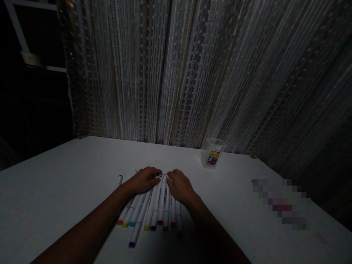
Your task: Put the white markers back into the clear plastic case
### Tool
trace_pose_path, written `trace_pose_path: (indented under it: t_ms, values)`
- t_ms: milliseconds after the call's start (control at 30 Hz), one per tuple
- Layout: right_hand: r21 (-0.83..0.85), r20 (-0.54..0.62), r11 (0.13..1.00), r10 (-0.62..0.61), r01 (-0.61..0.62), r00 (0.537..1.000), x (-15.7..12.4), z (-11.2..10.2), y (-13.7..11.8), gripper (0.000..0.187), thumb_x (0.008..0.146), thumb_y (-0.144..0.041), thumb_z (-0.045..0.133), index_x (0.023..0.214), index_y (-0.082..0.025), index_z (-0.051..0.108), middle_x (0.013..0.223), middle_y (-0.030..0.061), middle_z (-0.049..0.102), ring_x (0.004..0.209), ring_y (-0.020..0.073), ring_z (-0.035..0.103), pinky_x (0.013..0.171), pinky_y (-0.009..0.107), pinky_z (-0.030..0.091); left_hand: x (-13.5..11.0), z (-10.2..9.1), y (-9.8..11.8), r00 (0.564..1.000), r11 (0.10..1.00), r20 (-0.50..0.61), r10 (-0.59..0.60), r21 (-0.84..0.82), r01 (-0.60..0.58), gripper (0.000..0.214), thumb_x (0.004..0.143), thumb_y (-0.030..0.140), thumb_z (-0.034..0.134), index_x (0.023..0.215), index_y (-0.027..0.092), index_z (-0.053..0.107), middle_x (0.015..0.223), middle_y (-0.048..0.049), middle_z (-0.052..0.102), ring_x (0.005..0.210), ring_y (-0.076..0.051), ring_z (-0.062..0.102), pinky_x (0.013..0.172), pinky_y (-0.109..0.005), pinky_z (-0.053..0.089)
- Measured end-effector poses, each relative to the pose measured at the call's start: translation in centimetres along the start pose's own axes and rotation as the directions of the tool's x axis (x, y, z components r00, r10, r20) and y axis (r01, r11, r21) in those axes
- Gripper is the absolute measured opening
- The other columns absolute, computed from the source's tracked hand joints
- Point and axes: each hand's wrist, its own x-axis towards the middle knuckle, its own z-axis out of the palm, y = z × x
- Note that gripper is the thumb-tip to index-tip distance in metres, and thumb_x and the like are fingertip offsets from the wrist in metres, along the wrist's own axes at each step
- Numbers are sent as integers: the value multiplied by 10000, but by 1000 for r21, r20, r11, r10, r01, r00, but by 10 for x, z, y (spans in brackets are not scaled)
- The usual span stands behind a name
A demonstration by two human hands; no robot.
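Note:
Several white markers (155, 209) with coloured end caps lie side by side on a white table (82, 172), fanning toward me. One with a dark blue end (134, 234) sticks out nearer than the others. My left hand (144, 179) rests over the far ends of the markers on the left, its thumb and fingers apart. On the right side of the bunch, my right hand (180, 185) touches the markers with its fingers loosely bent and spread. A narrow gap between the two hands shows some marker tips. The undersides of both hands are hidden.
A clear plastic container (211, 156) with a yellow and blue label stands near the table's back edge. A long blurred-out item (280, 205) lies at the right. One marker (119, 181) lies left of my left wrist. A striped curtain (176, 73) hangs behind the table.

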Motion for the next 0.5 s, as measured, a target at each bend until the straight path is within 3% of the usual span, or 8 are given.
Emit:
trace_pose_path:
  t_ms: [267,367,500]
  values:
    - [-70,17,997,14,-12,1000,-2,-1,-8,340,873,-296,356,1157,-174,497,1066,117,524,976,227,491,764,336,406,-1,1,1,999,992,16,-43,116,41,352,783,364,499,1095,222,581,1097,-56,595,1018,-237,509,886,-381,356]
    - [-103,7,995,6,-5,1000,-1,0,-11,355,891,-320,319,1184,-179,464,1059,119,525,971,231,496,746,344,418,0,1,-4,995,986,-35,-93,139,97,369,788,391,486,1087,195,580,1073,-69,597,999,-238,517,865,-375,375]
    - [-167,-6,986,3,-4,1000,1,2,-15,325,897,-318,292,1079,-166,514,1020,119,538,940,237,513,718,348,433,3,7,-10,995,992,-47,-86,86,90,352,794,382,473,1048,170,594,1027,-75,603,941,-202,542,838,-314,404]
